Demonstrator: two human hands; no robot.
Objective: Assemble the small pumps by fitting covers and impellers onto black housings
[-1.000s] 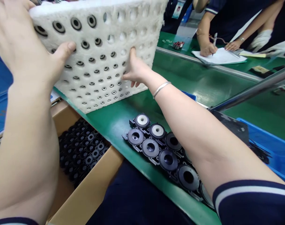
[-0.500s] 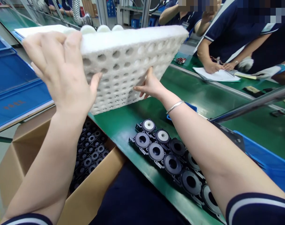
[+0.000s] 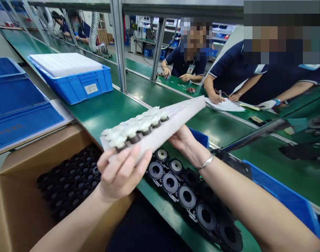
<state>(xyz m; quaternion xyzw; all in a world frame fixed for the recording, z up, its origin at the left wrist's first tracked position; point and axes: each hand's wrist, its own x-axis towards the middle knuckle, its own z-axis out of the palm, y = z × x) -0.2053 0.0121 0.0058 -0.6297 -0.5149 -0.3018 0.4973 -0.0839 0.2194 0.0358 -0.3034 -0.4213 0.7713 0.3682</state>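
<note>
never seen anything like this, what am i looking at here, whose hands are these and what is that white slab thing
The view comes from a camera worn on a person's head, looking forward and down, so the two bare arms reaching in from the bottom are that person's own. The left hand grips the near corner of a white foam tray, and the right hand supports it from underneath. The tray is held almost flat, with small dark round parts sitting under white plugs at its near end. Below it runs a green conveyor belt carrying a row of black ring-shaped parts. A cardboard box at left holds many more dark parts. Further back stands a blue bin. Other people work across the belt; one hand writes on paper.
</note>
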